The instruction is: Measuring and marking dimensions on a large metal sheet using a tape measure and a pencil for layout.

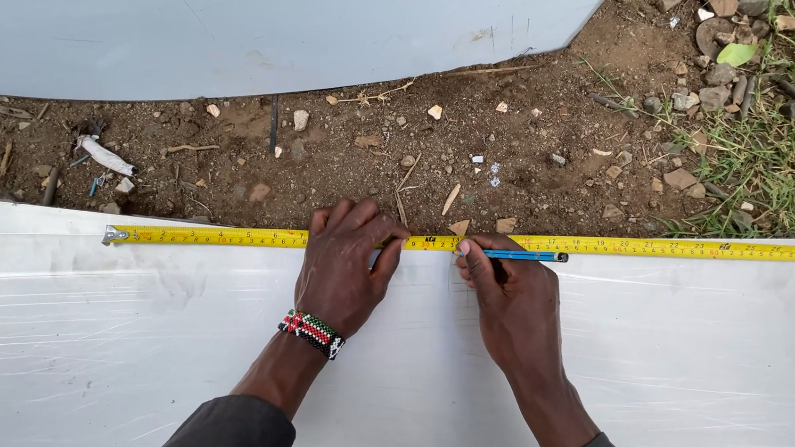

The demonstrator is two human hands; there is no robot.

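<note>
**Hands pin a tape and pen along the edge of a white sheet**

Tape comes first in the head view: a long yellow steel measuring tape [226,237] with black and red markings lies flat along the far edge of a broad, glossy white metal sheet [123,344]. It runs from a small silver end hook [114,234] at the left almost to the right border of the picture. The sheet fills the lower half of the view and shows faint scuffs and reflections.

The left hand [342,266] lies palm down on the sheet with its fingers bent over the tape, pressing it flat; it closes around nothing. A beaded wristband in red, green, white and black [312,332] circles that wrist.

The right hand [505,293] sits just beside it, thumb and fingers pinched shut on a slim blue pen [527,255]. The pen lies nearly level along the tape's near edge, its dark end pointing right; its other end is hidden under the fingers. Dark grey sleeves [230,433] cover both forearms.

Beyond the tape is bare brown soil [375,146] scattered with pebbles, wood chips and twigs. A second pale grey-white curved sheet [243,22] covers the upper left. Grass and a heap of grey stones [757,100] fill the upper right corner, with one green leaf [737,53] among them. A white crumpled scrap [105,155] lies on the soil at left.
</note>
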